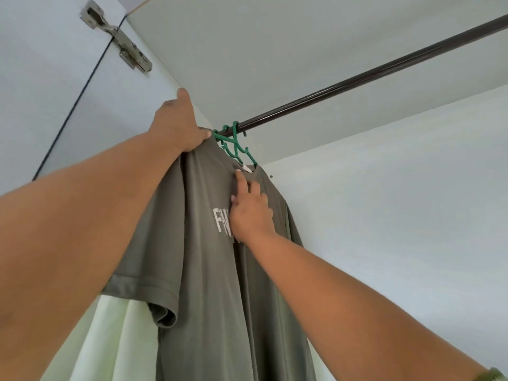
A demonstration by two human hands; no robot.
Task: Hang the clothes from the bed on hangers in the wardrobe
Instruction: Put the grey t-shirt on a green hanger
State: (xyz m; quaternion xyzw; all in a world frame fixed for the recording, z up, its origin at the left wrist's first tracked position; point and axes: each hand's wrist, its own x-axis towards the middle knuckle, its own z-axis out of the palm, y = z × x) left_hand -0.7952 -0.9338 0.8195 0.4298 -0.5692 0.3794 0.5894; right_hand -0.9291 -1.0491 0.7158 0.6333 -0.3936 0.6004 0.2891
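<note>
The shirt hangs on a hanger on the rod's left end.

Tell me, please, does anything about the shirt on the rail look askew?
Yes. The shirt sits unevenly on the green hanger: its left shoulder is bunched under the left hand, and the right hand touches the cloth below the collar. The rail looks fine.
</note>
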